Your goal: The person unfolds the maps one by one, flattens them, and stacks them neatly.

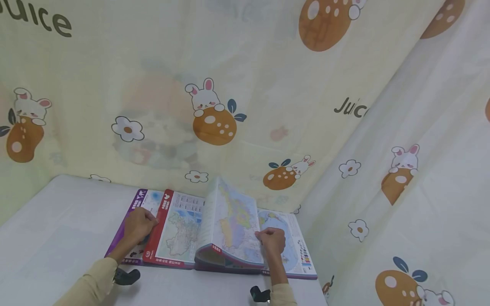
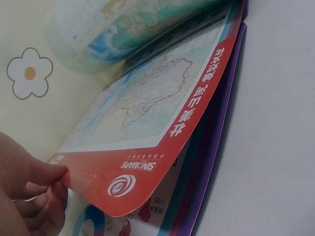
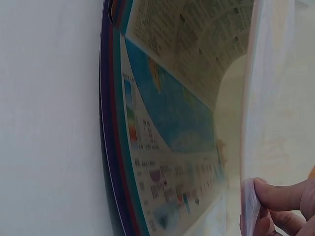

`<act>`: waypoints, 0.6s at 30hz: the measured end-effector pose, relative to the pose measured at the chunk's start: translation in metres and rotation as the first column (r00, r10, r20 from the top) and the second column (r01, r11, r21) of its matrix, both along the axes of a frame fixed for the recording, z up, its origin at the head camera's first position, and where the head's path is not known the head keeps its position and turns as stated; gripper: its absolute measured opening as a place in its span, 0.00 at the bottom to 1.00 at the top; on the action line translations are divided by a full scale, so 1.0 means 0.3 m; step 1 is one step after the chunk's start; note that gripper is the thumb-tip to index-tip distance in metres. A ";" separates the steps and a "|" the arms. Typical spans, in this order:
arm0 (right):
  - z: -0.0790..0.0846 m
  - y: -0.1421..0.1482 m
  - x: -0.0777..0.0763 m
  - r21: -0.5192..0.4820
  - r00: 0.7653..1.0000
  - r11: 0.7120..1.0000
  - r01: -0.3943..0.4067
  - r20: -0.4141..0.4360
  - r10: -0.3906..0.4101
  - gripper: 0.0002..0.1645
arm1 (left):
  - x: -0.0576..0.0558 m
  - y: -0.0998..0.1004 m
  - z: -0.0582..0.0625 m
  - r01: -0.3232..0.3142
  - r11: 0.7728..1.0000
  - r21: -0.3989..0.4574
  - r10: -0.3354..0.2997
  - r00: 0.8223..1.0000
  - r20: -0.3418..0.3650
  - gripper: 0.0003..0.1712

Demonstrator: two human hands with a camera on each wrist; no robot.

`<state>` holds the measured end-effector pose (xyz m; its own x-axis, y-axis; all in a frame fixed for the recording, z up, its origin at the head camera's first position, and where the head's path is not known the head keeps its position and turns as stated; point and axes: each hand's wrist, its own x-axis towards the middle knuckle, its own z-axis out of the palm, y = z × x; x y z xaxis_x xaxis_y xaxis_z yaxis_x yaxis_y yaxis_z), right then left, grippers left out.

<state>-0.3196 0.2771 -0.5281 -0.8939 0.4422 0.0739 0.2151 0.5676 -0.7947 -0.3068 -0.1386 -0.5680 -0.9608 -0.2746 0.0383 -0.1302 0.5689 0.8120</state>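
Two folding maps lie stacked on the white table. On top is a red-bordered map, its left panel showing a country outline. Underneath, a purple-bordered map sticks out at the left, and its right panel shows at the right. My left hand pinches the red map's left edge; in the left wrist view that red corner is lifted off the map below. With thumb and fingers, my right hand pinches the edge of a raised, curved panel. The right wrist view shows this panel edge between the fingertips.
The white table extends to the left and in front of the maps. A patterned curtain hangs right behind them, and another curtain hangs along the right side. Black straps are near the wrists.
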 end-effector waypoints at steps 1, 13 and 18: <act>-0.001 0.007 0.000 -0.007 1.000 1.000 0.006 0.010 -0.006 0.09 | 0.002 0.000 0.000 -0.004 1.000 -0.001 0.004 1.000 -0.002 0.13; -0.001 0.071 -0.006 -0.024 0.999 0.999 0.043 0.017 -0.043 0.09 | 0.013 -0.016 -0.006 -0.027 1.000 0.004 0.027 0.999 -0.030 0.13; 0.001 0.093 0.001 -0.004 0.999 0.999 0.045 0.008 -0.045 0.10 | 0.010 -0.033 -0.001 -0.044 0.999 -0.017 0.043 0.999 -0.028 0.12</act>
